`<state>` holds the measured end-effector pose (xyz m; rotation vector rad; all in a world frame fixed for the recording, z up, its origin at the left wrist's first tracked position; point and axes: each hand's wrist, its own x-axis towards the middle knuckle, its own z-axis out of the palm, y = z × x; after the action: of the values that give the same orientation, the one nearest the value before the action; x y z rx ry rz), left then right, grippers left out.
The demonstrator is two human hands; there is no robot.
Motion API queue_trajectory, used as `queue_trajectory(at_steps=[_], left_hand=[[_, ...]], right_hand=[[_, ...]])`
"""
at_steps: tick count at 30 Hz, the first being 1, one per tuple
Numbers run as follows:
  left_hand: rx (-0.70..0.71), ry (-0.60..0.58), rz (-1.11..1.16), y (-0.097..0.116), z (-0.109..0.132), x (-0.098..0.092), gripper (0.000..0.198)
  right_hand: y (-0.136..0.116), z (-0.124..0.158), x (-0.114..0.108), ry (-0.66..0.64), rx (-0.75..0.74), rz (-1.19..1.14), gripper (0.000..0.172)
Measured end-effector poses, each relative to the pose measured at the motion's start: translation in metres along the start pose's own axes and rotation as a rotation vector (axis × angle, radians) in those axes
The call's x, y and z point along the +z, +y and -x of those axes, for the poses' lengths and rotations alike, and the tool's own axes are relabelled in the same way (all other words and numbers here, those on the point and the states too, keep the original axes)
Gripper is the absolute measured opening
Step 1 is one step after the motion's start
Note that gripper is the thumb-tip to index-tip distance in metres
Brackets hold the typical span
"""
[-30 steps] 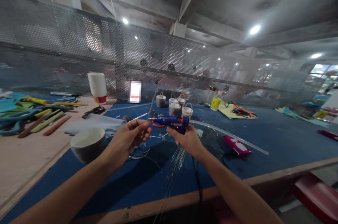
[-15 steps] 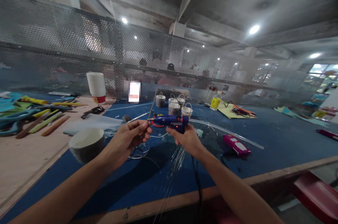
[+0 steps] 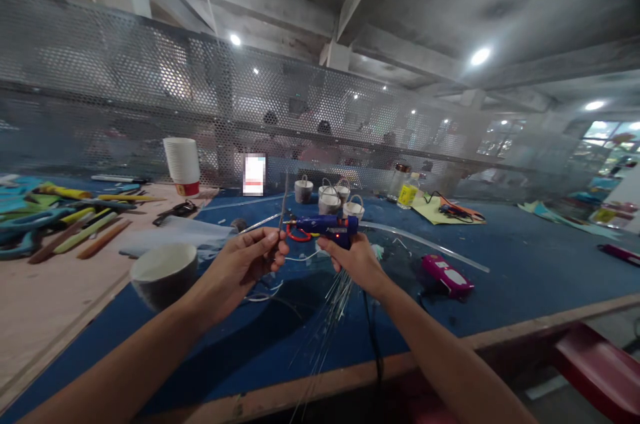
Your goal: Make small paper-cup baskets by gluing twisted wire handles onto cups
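Note:
My left hand (image 3: 255,254) pinches a thin grey strip (image 3: 285,201) that stands nearly upright from the fingertips. In my right hand (image 3: 357,257) is a blue glue gun (image 3: 320,224), held level with its nozzle pointing left, close to the strip; whether they touch I cannot tell. A small red light glows on the gun, and a long clear glue stick (image 3: 435,249) trails from its back to the right. Several small grey cups with looped handles (image 3: 329,201) stand behind the gun. Left of my left hand sits a larger grey bowl (image 3: 165,274) with a pale inside.
Thin wires (image 3: 336,301) lie below my right hand beside a black cord (image 3: 373,337). A magenta device (image 3: 447,276) rests to the right. Stacked paper cups (image 3: 181,164), scissors and tools (image 3: 103,227) are at the left. Bottles (image 3: 409,191) stand before the perforated screen (image 3: 300,111).
The strip in my left hand has turned from leaning right to more upright. The glue gun has shifted slightly to the right, its nozzle a little higher, and the glue stick's end has moved left.

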<state>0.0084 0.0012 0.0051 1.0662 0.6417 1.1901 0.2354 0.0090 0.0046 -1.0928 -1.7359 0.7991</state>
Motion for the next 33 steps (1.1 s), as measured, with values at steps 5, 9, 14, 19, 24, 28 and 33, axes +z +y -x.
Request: queue_trajectory(at_steps=[5, 9, 14, 19, 24, 28, 33], left_hand=[[-0.001, 0.057, 0.013, -0.0007, -0.0022, -0.0025, 0.011], [-0.006, 0.083, 0.018, -0.0009, -0.0029, -0.0025, 0.014], [-0.022, 0.044, -0.007, -0.0005, 0.0001, 0.0007, 0.015], [-0.025, -0.020, 0.009, -0.0022, 0.0001, -0.0008, 0.012], [-0.012, -0.031, 0.023, -0.0034, -0.0023, -0.0040, 0.010], [-0.032, -0.015, 0.043, -0.0032, -0.0036, -0.0043, 0.008], [-0.037, -0.040, 0.050, -0.0046, -0.0036, -0.0045, 0.008]], right_hand=[[-0.0004, -0.0017, -0.0005, 0.030, -0.003, -0.030, 0.038], [-0.0043, 0.0002, 0.0002, 0.015, -0.011, -0.055, 0.033], [-0.0044, 0.0015, 0.0035, -0.027, 0.003, -0.082, 0.031], [-0.0041, 0.0007, 0.0024, -0.022, 0.002, -0.060, 0.031], [-0.0013, -0.0001, 0.0008, 0.002, -0.004, -0.041, 0.034], [-0.0008, 0.0002, 0.0015, 0.024, -0.034, -0.040, 0.035], [-0.0009, -0.0003, 0.0016, 0.018, -0.034, -0.027, 0.038]])
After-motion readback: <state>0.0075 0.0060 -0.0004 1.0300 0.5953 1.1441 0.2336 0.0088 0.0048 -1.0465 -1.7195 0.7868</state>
